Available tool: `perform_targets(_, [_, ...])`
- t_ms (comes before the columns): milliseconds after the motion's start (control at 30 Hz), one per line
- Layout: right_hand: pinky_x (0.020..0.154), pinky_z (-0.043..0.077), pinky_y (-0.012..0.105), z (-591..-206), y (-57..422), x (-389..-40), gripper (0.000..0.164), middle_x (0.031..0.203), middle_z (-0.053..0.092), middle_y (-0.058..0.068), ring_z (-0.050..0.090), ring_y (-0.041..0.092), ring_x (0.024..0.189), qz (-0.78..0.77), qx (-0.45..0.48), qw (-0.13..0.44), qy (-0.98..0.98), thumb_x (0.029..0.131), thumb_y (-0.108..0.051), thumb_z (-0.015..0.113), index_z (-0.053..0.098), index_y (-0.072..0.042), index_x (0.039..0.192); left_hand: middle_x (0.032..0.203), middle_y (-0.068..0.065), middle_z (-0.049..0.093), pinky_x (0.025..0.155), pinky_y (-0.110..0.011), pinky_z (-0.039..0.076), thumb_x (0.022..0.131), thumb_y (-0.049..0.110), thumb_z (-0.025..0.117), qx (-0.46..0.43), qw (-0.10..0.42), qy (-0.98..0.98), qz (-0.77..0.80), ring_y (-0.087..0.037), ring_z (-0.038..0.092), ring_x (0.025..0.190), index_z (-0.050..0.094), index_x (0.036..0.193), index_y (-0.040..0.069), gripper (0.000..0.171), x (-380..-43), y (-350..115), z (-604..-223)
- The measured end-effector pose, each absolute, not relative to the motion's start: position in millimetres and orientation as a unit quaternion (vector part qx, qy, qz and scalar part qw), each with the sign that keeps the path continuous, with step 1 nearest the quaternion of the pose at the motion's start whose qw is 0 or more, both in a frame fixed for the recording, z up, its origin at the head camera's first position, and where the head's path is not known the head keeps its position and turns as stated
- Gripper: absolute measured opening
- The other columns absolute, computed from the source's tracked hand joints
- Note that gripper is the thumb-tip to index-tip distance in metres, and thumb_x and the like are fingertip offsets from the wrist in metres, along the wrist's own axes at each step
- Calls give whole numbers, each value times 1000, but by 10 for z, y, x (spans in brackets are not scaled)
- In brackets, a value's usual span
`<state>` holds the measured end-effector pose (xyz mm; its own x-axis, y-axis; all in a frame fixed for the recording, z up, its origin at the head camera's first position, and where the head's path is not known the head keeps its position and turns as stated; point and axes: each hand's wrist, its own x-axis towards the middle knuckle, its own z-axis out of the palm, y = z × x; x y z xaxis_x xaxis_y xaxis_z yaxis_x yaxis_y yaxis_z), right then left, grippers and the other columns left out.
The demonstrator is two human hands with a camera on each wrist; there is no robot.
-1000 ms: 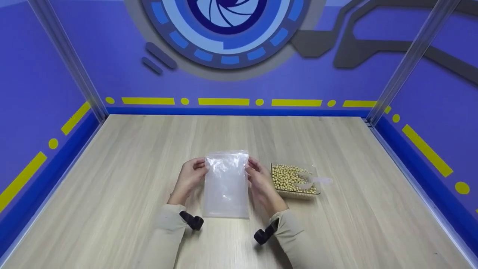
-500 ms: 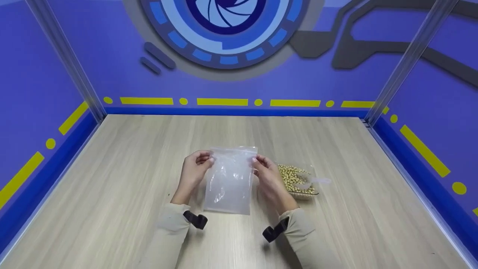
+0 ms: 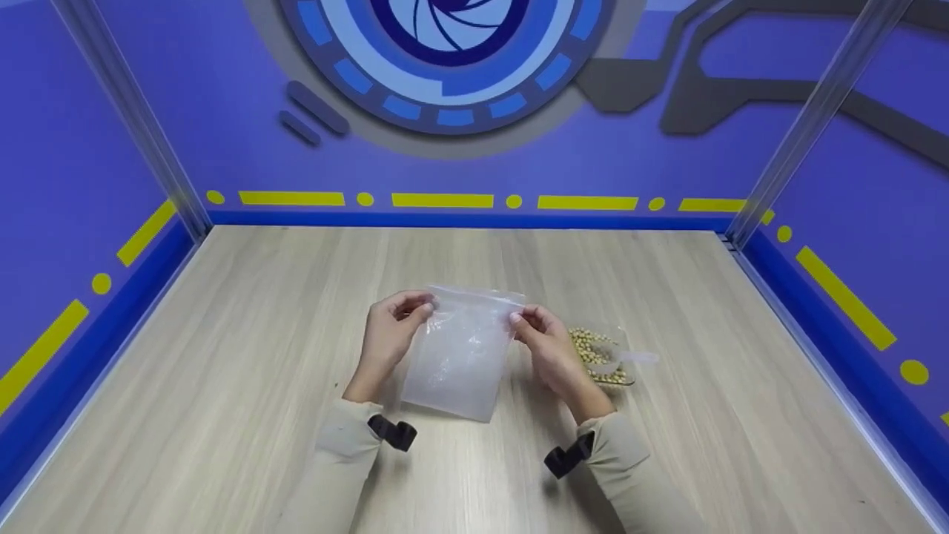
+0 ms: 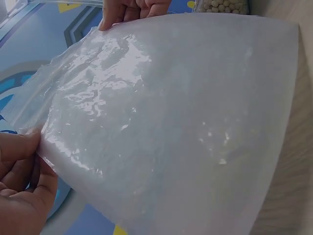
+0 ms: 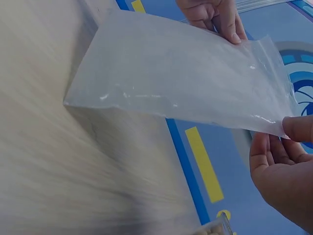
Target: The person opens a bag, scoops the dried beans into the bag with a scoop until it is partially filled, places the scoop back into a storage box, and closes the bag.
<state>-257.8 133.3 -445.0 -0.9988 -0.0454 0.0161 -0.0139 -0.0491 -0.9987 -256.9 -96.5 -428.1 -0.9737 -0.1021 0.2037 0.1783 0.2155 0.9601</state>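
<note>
A translucent plastic zip bag is held up between both hands, its top edge toward the back wall. My left hand pinches the left side near the top between thumb and fingers. On the opposite side my right hand pinches the other upper edge. The bag looks flat, with shiny creases near its top in the left wrist view. In the right wrist view the lower end of the bag hangs close over the table, and the right thumb lies on its corner.
Right of the right hand stands a clear box of round beige beans, partly hidden by that hand. A translucent scoop lies in the beans, its handle over the rim. Blue-purple panels border the wooden table.
Both hands have lifted the bag and moved it a little right and away from me. It now tilts, and the right hand covers more of the bean box.
</note>
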Motion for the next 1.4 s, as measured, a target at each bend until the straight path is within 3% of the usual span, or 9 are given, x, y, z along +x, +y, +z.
perform_targets(167, [86, 49, 28, -4403, 1430, -2564, 25, 100, 63, 4, 59, 13, 92, -706, -37, 24, 707, 93, -12, 61, 60, 2, 113, 100, -13, 72, 77, -17, 52, 87, 5, 67, -60, 112, -769, -627, -19, 65, 92, 71, 105, 1, 19, -2558, -960, -4254])
perform_targets(433, [100, 45, 32, -4330, 1574, -2541, 37, 123, 64, 6, 58, 17, 114, -653, -59, 60, 753, 95, -34, 59, 65, -8, 120, 98, -13, 73, 69, -14, 49, 87, 6, 68, -106, 98, -774, -616, -17, 63, 85, 73, 104, 2, 18, -2556, -935, -4218])
perform_targets(567, [105, 43, 30, -4297, 1597, -2518, 38, 126, 64, 7, 56, 17, 120, -660, -74, 77, 743, 96, -34, 57, 66, -5, 119, 97, -12, 73, 68, -15, 48, 87, 5, 68, -130, 88, -781, -604, -15, 62, 82, 74, 103, 3, 18, -2565, -927, -4207])
perform_targets(867, [86, 52, 26, -4298, 1626, -2480, 44, 114, 69, 8, 65, 13, 96, -631, -108, 124, 758, 93, -36, 61, 65, -2, 120, 99, -13, 73, 74, -14, 51, 86, 2, 67, -165, 83, -782, -595, -19, 67, 89, 73, 105, 2, 20, -2563, -890, -4216])
perform_targets(1033, [82, 54, 25, -4341, 1633, -2464, 45, 109, 71, 8, 66, 12, 91, -635, -124, 139, 749, 92, -31, 63, 63, 3, 121, 99, -13, 72, 72, -15, 50, 86, 1, 67, -162, 88, -781, -597, -17, 64, 85, 73, 104, 2, 19, -2553, -862, -4239])
perform_targets(1400, [73, 54, 21, -4355, 1582, -2452, 36, 88, 70, -8, 64, 7, 79, -653, -131, 123, 736, 93, -19, 62, 63, 12, 112, 101, -11, 72, 74, -17, 50, 87, 7, 67, -142, 112, -780, -600, -17, 64, 86, 73, 104, 3, 18, -2555, -795, -4278])
